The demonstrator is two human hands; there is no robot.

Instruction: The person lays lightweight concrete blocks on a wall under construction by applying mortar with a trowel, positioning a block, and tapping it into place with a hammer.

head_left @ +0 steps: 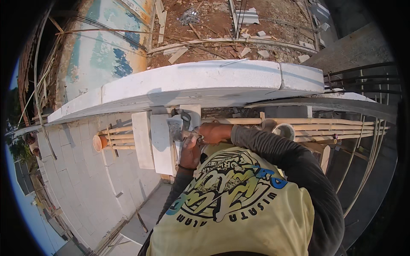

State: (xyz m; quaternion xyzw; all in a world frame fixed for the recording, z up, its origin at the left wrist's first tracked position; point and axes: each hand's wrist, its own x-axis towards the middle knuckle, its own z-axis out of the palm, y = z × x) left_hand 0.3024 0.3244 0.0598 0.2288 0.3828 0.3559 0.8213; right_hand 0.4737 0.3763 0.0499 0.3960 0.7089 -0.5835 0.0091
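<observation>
here's a pale yellow shirt (pixel 256 222), its front splashed with big swirling black-outlined lettering (pixel 222 183), flashes of green and bright blue in there, and long dark grey sleeves (pixel 299 168), nicely creased!

I'm getting bright, warm daylight on my feed, the sun itself out of frame. The long block wall (pixel 192 79) shines almost white across the upper middle, crossed by a grey shadow (pixel 157 96). The right side sits dimmer. Fine detail looks soft around the left hand (pixel 190 153) and right hand (pixel 215 132). Fisheye distortion bows the wall; black vignetting rings everything.
</observation>
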